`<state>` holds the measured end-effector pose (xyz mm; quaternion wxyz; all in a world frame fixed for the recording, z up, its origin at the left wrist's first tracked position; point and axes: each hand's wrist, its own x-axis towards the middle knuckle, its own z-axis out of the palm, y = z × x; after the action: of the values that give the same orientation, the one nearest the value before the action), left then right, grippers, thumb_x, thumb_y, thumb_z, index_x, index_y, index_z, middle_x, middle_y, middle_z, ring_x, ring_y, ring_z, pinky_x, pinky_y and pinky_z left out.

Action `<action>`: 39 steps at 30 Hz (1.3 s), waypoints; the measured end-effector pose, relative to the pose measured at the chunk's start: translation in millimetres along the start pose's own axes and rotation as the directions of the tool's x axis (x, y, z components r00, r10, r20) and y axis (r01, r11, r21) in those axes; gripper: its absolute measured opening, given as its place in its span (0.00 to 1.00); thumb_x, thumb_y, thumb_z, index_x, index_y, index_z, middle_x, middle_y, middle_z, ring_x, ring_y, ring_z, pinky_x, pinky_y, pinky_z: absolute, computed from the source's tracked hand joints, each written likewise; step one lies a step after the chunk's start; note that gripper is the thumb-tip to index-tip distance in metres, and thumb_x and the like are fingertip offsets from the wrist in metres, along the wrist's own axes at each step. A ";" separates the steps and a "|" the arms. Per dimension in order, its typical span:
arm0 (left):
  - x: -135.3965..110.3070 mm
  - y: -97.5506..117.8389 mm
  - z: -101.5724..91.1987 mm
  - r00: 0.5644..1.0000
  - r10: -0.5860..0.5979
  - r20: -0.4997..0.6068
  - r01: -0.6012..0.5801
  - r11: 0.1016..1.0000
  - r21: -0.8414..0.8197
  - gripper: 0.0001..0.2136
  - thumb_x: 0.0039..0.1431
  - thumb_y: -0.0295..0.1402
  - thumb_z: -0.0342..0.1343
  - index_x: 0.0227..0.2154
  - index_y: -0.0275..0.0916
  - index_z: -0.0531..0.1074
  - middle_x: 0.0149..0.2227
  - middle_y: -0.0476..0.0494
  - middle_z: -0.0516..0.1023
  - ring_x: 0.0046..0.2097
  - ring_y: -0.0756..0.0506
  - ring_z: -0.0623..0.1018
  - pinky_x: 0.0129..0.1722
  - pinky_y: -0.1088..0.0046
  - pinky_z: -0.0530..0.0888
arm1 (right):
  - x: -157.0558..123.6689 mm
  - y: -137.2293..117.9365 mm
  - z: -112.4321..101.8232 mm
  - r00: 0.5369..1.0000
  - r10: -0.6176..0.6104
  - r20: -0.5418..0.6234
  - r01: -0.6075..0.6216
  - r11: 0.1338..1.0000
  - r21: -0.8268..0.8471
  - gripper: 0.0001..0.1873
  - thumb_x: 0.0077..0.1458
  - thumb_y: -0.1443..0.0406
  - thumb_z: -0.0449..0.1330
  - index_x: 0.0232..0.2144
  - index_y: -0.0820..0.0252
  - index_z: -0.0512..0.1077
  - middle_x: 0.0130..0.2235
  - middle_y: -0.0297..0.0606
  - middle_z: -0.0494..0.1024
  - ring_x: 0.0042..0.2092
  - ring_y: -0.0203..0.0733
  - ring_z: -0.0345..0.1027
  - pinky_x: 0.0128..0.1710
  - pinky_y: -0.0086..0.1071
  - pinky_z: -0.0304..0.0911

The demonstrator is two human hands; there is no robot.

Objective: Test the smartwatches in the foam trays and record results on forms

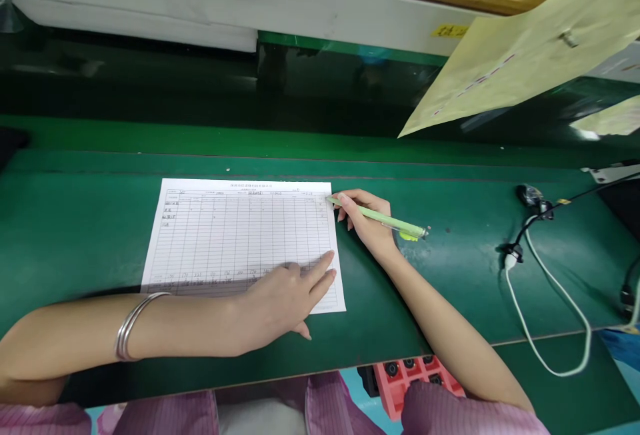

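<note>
A white printed form with a ruled grid (235, 235) lies flat on the green table mat (75, 222). My left hand (290, 292) rests on the form's lower right part, fingers stretched flat and pressing the paper. A silver bangle (131, 325) sits on that forearm. My right hand (363, 218) is closed on a light green pen (380, 220), whose tip touches the form's upper right corner.
A white cable with black plugs (545, 288) trails across the mat at the right. Yellow paper sheets (530, 55) hang over the upper right. A red tray with black parts (415, 378) sits below the table's front edge. A dark conveyor channel (200, 88) runs behind.
</note>
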<state>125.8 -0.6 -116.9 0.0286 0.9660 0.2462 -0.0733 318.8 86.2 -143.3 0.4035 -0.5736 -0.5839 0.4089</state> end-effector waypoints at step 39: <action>-34.2 48.3 5.3 0.999 -0.024 -0.036 0.026 0.998 0.056 0.25 0.62 0.28 0.45 0.63 0.33 0.57 0.67 0.31 0.53 0.34 0.46 0.71 0.27 0.69 0.70 | -99.5 -15.2 8.8 0.999 0.051 0.011 -0.049 0.990 -0.133 0.12 0.52 0.64 0.61 0.19 0.58 0.69 0.17 0.31 0.67 0.20 0.35 0.56 0.20 0.30 0.51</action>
<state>118.7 -59.5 -115.9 -0.0039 0.9644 0.2565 -0.0634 307.0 -13.5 -132.2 0.3498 -0.6106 -0.5984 0.3831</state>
